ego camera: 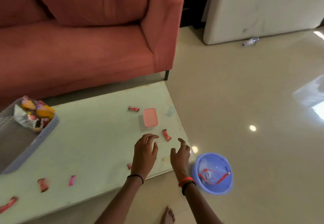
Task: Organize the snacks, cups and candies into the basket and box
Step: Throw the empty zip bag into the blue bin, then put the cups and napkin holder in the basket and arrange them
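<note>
On the pale table (98, 141) stands a small clear box with a pink lid (150, 117), shut. One red candy (166, 135) lies just in front of the box, a second red candy (133, 109) just behind it to the left. My left hand (145, 152) and my right hand (181, 154) hover open on either side of the near candy, holding nothing. Part of a candy (129, 166) shows under my left wrist. More wrapped candies (43, 185) and a pink one (71, 180) lie at the table's near left. A lilac basket (40, 136) at the left holds snack packets (33, 115).
A red sofa (84, 36) stands behind the table. On the shiny floor to the right sits a blue plastic bowl (226, 187) with a clear bag inside. A plastic bottle (250, 41) lies by a white mattress (263, 8). My bare foot (168, 216) is near the bottom edge.
</note>
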Demonstrator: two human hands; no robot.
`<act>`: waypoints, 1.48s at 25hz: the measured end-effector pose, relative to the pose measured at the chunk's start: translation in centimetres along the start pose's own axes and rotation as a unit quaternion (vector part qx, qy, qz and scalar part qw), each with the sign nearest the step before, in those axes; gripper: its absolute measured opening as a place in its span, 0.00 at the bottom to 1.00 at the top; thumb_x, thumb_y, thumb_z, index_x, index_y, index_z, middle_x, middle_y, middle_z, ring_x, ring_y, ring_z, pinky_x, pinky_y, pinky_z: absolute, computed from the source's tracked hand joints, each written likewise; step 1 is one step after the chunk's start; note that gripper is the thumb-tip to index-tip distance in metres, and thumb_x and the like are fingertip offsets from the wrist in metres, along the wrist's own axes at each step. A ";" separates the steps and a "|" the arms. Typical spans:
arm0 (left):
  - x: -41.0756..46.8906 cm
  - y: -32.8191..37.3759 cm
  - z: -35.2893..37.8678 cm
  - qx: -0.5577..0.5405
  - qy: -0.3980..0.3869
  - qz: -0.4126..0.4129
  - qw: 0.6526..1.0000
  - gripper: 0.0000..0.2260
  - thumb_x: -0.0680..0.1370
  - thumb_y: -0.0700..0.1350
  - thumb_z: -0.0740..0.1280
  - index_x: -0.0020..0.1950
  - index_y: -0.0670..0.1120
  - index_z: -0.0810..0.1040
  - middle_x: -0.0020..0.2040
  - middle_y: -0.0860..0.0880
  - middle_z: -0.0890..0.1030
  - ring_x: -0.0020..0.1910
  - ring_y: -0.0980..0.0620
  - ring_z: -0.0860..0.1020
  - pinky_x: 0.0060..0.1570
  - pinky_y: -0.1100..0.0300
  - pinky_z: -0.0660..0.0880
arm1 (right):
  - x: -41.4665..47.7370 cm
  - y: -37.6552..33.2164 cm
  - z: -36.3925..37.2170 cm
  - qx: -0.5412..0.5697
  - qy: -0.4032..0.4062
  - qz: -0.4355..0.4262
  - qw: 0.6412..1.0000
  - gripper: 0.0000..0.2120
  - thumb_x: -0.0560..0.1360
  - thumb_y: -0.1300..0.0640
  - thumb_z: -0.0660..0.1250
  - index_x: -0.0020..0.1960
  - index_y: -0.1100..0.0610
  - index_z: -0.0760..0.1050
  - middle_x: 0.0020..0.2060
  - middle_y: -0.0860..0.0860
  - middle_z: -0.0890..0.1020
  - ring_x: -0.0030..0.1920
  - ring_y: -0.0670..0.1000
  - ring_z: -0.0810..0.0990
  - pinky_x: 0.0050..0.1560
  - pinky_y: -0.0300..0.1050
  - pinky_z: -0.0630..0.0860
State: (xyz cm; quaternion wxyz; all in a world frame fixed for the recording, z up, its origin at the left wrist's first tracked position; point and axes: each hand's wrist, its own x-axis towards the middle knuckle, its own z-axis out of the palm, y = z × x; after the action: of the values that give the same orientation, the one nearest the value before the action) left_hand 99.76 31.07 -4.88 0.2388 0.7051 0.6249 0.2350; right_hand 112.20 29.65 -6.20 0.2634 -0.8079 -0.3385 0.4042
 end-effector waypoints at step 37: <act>-33.9 -49.1 -46.8 0.010 0.322 -0.459 0.828 0.11 0.76 0.37 0.66 0.58 0.40 0.76 0.58 0.38 0.79 0.58 0.40 0.77 0.57 0.45 0.75 | -44.8 -21.2 56.5 -0.201 -0.429 -0.232 0.849 0.22 0.76 0.59 0.64 0.69 0.58 0.64 0.66 0.58 0.70 0.68 0.57 0.68 0.66 0.47 0.67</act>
State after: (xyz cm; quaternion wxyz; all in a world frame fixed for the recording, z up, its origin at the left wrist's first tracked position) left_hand 28.80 4.57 -0.67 0.0978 0.2235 0.9203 0.3057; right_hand 38.22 17.54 -0.33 0.0096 -0.4869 -0.6696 0.5607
